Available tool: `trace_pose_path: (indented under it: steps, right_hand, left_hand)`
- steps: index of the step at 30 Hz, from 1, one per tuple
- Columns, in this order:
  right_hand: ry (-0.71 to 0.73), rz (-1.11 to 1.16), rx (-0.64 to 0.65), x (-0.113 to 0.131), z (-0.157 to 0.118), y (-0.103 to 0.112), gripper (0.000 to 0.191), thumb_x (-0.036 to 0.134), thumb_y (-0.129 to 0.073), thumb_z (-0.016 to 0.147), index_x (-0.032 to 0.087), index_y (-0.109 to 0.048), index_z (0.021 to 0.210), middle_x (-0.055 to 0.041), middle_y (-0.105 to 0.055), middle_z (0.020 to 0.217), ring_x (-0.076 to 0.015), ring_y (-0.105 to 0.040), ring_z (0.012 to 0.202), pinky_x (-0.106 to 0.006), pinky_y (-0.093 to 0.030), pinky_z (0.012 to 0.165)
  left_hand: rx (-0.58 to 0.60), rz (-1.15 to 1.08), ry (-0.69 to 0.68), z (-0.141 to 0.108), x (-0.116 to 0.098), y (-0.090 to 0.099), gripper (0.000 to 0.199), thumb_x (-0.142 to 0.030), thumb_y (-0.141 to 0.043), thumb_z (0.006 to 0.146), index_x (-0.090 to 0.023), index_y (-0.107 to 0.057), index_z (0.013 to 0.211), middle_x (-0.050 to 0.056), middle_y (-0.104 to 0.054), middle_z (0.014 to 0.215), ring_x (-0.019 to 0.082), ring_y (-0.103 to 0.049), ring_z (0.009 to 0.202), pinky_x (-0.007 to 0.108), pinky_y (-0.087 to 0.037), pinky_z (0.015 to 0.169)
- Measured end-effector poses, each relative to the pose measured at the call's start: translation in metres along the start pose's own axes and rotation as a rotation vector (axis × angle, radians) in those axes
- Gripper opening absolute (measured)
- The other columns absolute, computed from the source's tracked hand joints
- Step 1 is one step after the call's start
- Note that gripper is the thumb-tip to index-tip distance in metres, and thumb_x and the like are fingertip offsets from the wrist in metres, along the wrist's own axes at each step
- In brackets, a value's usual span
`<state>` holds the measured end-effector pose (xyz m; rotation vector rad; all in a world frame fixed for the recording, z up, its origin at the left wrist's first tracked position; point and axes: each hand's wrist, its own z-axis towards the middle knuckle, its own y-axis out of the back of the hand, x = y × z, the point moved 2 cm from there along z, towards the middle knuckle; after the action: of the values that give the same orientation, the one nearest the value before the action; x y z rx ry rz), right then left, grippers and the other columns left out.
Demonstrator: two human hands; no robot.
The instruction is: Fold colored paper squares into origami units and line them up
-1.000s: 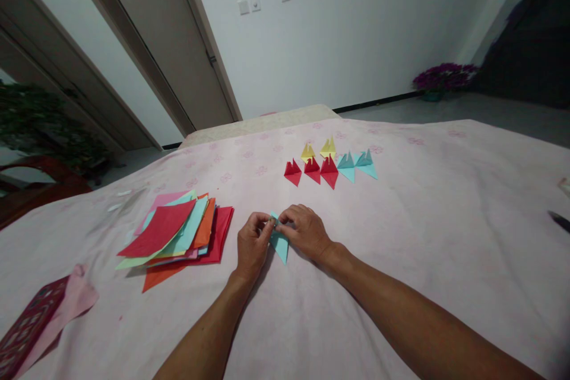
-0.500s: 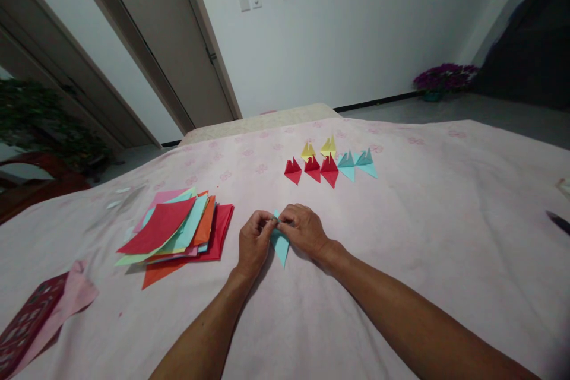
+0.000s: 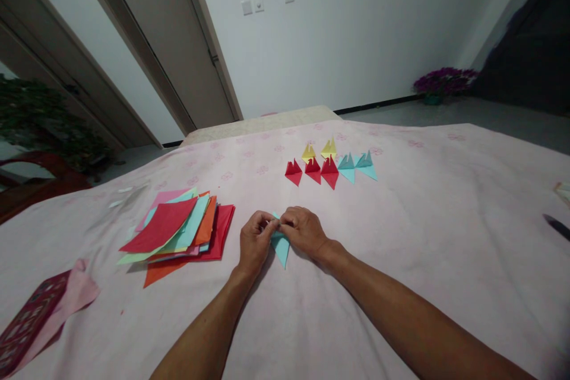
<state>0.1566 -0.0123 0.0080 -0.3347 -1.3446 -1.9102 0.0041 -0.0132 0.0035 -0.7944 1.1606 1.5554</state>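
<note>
A folded light blue paper (image 3: pixel 280 249) lies between my two hands, its pointed lower end toward me. My left hand (image 3: pixel 257 238) pinches its upper part from the left. From the right, my right hand (image 3: pixel 303 229) pinches the same part, the fingertips of both hands nearly meeting. The fingers cover most of the paper's top folds. Beyond my hands stand several folded paper figures: red ones (image 3: pixel 329 173), light blue ones (image 3: pixel 366 164) and two yellow ones (image 3: pixel 329 148).
To the left is a loose stack of coloured sheets (image 3: pixel 160 228). A dark red patterned box (image 3: pixel 33 320) with pink paper (image 3: pixel 75 297) lies at the lower left. A dark pointed object (image 3: pixel 556 225) rests at the far right of the pink cloth (image 3: pixel 423 249).
The view has shifted very slightly. Both hands keep their pinch on the light blue paper, with only a tiny movement of the fingertips.
</note>
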Motion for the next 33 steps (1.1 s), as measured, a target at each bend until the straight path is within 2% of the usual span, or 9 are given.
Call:
trace_pose_path:
  steps: [6,11,15,18,20,22,30,33]
  right_hand:
    - [-0.057,0.008,0.03,-0.0045,-0.0041,0.001,0.01,0.022,-0.073,0.079,0.022,-0.068,0.07,0.0007,-0.068,0.072,-0.0171,-0.054,0.078,-0.028,-0.037,0.068]
    - [-0.014,0.035,0.045,-0.004,-0.0049,0.0034,0.012,0.017,-0.072,0.08,0.021,-0.068,0.069,0.0007,-0.067,0.072,-0.0164,-0.053,0.077,-0.028,-0.038,0.07]
    - [0.015,0.056,0.059,-0.003,-0.0021,0.0036,0.016,0.015,-0.07,0.081,0.02,-0.066,0.067,0.001,-0.065,0.071,-0.0158,-0.053,0.076,-0.028,-0.039,0.073]
    - [-0.02,0.069,0.063,-0.006,-0.002,0.0013,0.013,0.017,-0.07,0.081,0.02,-0.067,0.069,0.0012,-0.067,0.073,-0.0158,-0.054,0.077,-0.027,-0.038,0.072]
    - [-0.051,0.059,0.053,-0.0085,-0.0029,-0.0002,0.013,0.019,-0.07,0.082,0.02,-0.067,0.07,0.001,-0.067,0.073,-0.016,-0.054,0.077,-0.027,-0.038,0.071]
    - [-0.068,0.044,0.05,-0.01,-0.0038,-0.0011,0.014,0.02,-0.07,0.082,0.021,-0.067,0.069,0.0009,-0.066,0.072,-0.0159,-0.054,0.077,-0.027,-0.037,0.07]
    - [-0.112,0.06,0.058,-0.0103,-0.0041,0.0003,0.008,0.021,-0.072,0.078,0.021,-0.068,0.071,0.0013,-0.068,0.075,-0.0158,-0.055,0.079,-0.027,-0.037,0.071]
    - [-0.111,0.076,0.043,-0.0103,-0.0042,0.0009,0.007,0.022,-0.072,0.078,0.022,-0.069,0.071,0.0017,-0.068,0.075,-0.0159,-0.056,0.079,-0.027,-0.038,0.072]
  left_hand:
    - [-0.028,0.022,0.037,0.0027,0.0019,0.0001,0.015,-0.033,-0.065,0.082,-0.019,-0.066,0.079,-0.003,-0.06,0.067,0.013,-0.052,0.061,0.024,-0.04,0.06]
    - [-0.048,0.026,0.02,0.0039,0.002,0.0013,0.013,-0.031,-0.065,0.081,-0.019,-0.065,0.075,-0.001,-0.062,0.073,0.015,-0.056,0.068,0.025,-0.043,0.064]
    - [-0.039,-0.07,0.06,0.0065,0.0042,0.0014,0.015,-0.031,-0.066,0.081,-0.018,-0.065,0.075,-0.001,-0.064,0.072,0.015,-0.058,0.07,0.026,-0.045,0.068]
    - [-0.009,-0.143,0.104,0.0079,0.0059,0.0004,0.016,-0.03,-0.069,0.078,-0.017,-0.068,0.087,-0.001,-0.066,0.074,0.014,-0.06,0.071,0.026,-0.047,0.07]
    - [0.04,-0.147,0.111,0.0076,0.0063,-0.0004,0.027,-0.029,-0.072,0.076,-0.018,-0.068,0.1,0.0,-0.068,0.079,0.015,-0.061,0.073,0.026,-0.048,0.072]
    - [0.075,-0.112,0.108,0.0062,0.0061,-0.0001,0.032,-0.029,-0.074,0.074,-0.018,-0.068,0.104,0.002,-0.07,0.083,0.015,-0.063,0.075,0.027,-0.048,0.073]
    - [0.06,0.051,0.144,-0.0009,0.0077,0.008,0.015,-0.031,-0.068,0.078,-0.018,-0.072,0.085,0.002,-0.072,0.08,0.017,-0.064,0.075,0.028,-0.048,0.072]
    - [0.059,0.13,0.115,-0.0011,0.0091,0.0093,0.014,-0.031,-0.065,0.08,-0.019,-0.072,0.078,0.001,-0.071,0.077,0.018,-0.063,0.075,0.028,-0.047,0.072]
